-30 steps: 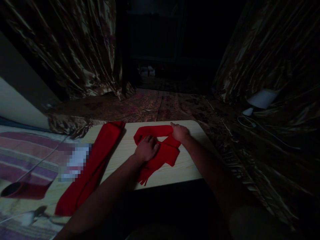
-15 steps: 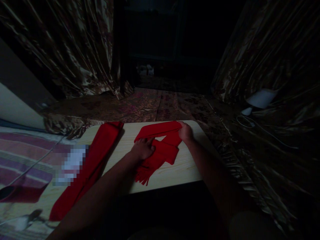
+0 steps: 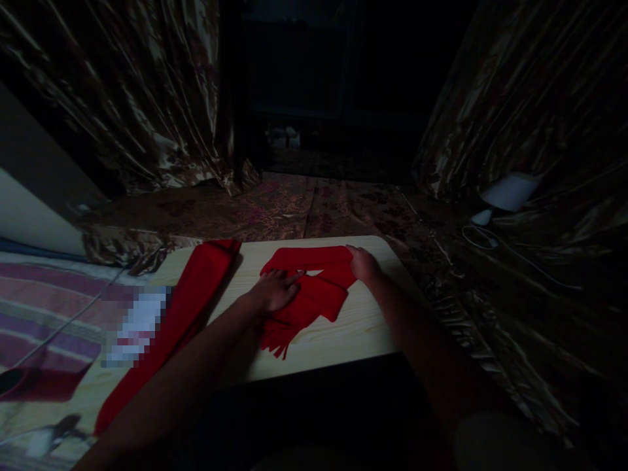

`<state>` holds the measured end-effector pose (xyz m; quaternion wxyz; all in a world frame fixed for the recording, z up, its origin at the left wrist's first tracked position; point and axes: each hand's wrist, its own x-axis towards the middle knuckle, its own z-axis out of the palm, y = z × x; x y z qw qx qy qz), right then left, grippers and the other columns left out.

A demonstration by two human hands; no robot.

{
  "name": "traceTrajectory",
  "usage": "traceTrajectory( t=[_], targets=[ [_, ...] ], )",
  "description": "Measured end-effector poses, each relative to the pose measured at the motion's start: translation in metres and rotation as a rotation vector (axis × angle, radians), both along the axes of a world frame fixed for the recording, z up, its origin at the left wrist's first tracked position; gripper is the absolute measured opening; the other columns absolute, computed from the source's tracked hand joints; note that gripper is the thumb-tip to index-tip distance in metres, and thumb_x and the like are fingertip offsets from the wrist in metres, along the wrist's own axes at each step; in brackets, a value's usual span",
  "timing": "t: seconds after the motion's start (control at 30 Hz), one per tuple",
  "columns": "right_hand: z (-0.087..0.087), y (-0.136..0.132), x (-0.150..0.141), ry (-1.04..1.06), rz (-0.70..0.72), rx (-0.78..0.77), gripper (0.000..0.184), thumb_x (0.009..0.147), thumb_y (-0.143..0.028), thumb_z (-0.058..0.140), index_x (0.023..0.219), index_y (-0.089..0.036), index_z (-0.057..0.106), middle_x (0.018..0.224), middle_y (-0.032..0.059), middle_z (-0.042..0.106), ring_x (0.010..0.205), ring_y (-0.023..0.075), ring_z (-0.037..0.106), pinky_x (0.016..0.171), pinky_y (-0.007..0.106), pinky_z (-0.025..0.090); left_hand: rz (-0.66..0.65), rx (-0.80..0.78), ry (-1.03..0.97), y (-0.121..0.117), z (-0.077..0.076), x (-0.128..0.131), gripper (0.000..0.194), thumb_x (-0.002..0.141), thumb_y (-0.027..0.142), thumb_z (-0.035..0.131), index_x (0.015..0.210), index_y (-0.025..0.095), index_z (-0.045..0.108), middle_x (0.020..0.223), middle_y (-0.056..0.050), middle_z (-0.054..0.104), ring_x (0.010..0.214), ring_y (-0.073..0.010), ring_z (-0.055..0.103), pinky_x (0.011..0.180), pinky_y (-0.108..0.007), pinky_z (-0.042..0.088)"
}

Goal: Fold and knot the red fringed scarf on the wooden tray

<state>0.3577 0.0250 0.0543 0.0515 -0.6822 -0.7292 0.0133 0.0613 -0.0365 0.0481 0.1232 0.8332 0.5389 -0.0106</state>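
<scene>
A red fringed scarf (image 3: 321, 297) lies folded in loops on the light wooden table (image 3: 363, 333), its fringe pointing toward me. My left hand (image 3: 277, 290) rests on the scarf's left side with fingers spread, pressing it against the tabletop. At the far right bend of the scarf, my right hand (image 3: 364, 263) pinches the cloth between thumb and fingers; the fingertips are partly hidden. A small gap of bare table shows between the far strip and the folded part. Left of my left arm stretches another long red cloth (image 3: 196, 294), partly covered by the forearm.
A blurred-out pale item (image 3: 140, 320) is beside the long red cloth. At left is a striped bedspread (image 3: 39, 294) with a cable across it. Patterned curtains (image 3: 161, 98) hang beyond the table. A white lamp (image 3: 510, 191) with a cord stands at right.
My right hand has brought the scarf's far strip slightly toward me, and the gap in the loop has narrowed. My left hand has shifted a little left, its index finger stretched out.
</scene>
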Motion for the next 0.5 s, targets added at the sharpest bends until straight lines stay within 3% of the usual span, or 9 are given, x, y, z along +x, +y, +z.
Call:
traceTrajectory(
  t=[0.2, 0.3, 0.4, 0.5],
  targets=[
    [0.002, -0.006, -0.001, -0.054, 0.011, -0.015, 0.062, 0.094, -0.008, 0.040, 0.155, -0.024, 0.038, 0.133, 0.0148, 0.060, 0.114, 0.0222, 0.061, 0.096, 0.032, 0.047, -0.019, 0.004, 0.004, 0.004, -0.004, -0.008, 0.065, 0.101, 0.056, 0.016, 0.159, 0.033, 0.031, 0.142, -0.015, 0.055, 0.132, -0.0344, 0.048, 0.109, -0.049, 0.032],
    [0.009, -0.018, -0.009, -0.094, 0.043, 0.105, 0.061, 0.094, -0.012, 0.044, 0.155, -0.019, 0.037, 0.145, 0.0190, 0.050, 0.120, 0.0270, 0.055, 0.098, 0.038, 0.046, 0.016, -0.004, 0.001, 0.004, -0.010, -0.008, 0.066, 0.101, 0.058, 0.014, 0.160, 0.033, 0.027, 0.151, -0.016, 0.048, 0.139, -0.0366, 0.042, 0.110, -0.051, 0.029],
    [0.017, -0.035, -0.024, -0.031, 0.219, 0.256, 0.053, 0.093, -0.014, 0.048, 0.146, -0.015, 0.049, 0.146, 0.0190, 0.049, 0.127, 0.0294, 0.049, 0.106, 0.043, 0.039, 0.021, -0.009, -0.013, 0.005, -0.016, -0.008, 0.066, 0.100, 0.059, 0.015, 0.160, 0.034, 0.026, 0.157, -0.015, 0.043, 0.143, -0.0369, 0.038, 0.112, -0.053, 0.027],
    [0.020, -0.049, -0.045, 0.145, 0.440, 0.184, 0.035, 0.093, -0.012, 0.045, 0.119, -0.016, 0.068, 0.122, 0.0129, 0.066, 0.114, 0.0230, 0.057, 0.103, 0.035, 0.042, 0.012, -0.038, -0.018, 0.009, -0.018, -0.010, 0.066, 0.101, 0.059, 0.015, 0.161, 0.034, 0.023, 0.160, -0.014, 0.039, 0.145, -0.0365, 0.036, 0.113, -0.053, 0.026]
  ],
)
